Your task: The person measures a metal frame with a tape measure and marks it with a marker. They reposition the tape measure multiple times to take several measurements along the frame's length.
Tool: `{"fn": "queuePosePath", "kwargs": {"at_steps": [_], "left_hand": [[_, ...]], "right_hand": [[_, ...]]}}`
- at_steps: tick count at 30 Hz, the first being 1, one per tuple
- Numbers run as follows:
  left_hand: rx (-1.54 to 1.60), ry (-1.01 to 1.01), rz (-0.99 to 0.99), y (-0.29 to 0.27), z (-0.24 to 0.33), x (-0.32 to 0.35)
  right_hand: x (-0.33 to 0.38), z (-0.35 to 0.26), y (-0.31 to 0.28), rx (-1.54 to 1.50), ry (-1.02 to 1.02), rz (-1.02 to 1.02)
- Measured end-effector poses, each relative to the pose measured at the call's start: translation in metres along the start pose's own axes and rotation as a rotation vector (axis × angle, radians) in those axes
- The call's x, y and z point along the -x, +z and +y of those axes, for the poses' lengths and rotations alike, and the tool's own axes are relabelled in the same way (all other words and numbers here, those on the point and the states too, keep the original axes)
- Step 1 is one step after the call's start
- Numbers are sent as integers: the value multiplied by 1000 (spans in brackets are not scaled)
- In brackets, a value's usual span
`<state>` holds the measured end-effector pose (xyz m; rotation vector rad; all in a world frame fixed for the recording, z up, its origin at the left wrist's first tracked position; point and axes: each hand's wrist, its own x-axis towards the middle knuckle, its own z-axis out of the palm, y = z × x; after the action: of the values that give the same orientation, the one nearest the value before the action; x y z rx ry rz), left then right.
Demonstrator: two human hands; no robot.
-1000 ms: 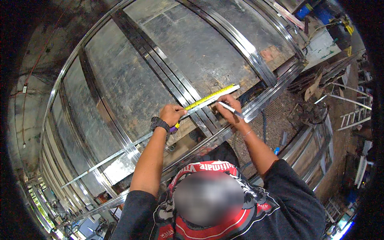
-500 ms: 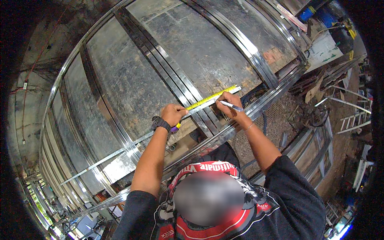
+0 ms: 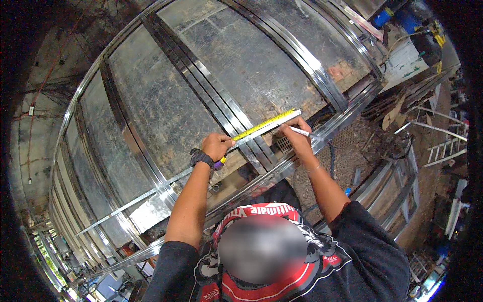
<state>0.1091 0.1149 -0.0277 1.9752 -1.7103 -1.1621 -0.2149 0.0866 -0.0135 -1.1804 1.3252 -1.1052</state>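
A yellow tape measure blade (image 3: 264,124) lies stretched along a long, thin metal bar (image 3: 136,201). My left hand (image 3: 217,146) is closed on the near end of the blade, thumb and fingers pressing it to the bar. Below that palm shows part of the yellow and purple tape case (image 3: 220,163). In my right hand (image 3: 299,137) is a white marker pen (image 3: 301,131), its tip angled toward the bar beside the blade. Whether the tip touches the metal is too small to tell. The bar lies across paired steel rails (image 3: 232,117).
Dark sheet panels (image 3: 151,75) sit between the rails of a large metal frame. Its shiny near rail (image 3: 226,194) runs in front of me. Perforated mesh (image 3: 344,138) shows beneath on the right. Further right are a white ladder (image 3: 445,151) and scrap boards (image 3: 397,110).
My right hand has shifted slightly right with the marker pen, away from the blade. My left hand stays on the tape with almost no movement.
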Motion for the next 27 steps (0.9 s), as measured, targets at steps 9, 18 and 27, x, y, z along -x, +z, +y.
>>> {"fn": "queuePosePath", "kwargs": {"at_steps": [9, 18, 27], "left_hand": [[-21, -35, -9, -6, 12, 5], [-24, -72, -49, -7, 14, 2], [-49, -74, -40, -9, 16, 6]], "right_hand": [[58, 4, 5, 154, -9, 6], [22, -10, 19, 210, -192, -143], [1, -1, 28, 340, -388, -237]]}}
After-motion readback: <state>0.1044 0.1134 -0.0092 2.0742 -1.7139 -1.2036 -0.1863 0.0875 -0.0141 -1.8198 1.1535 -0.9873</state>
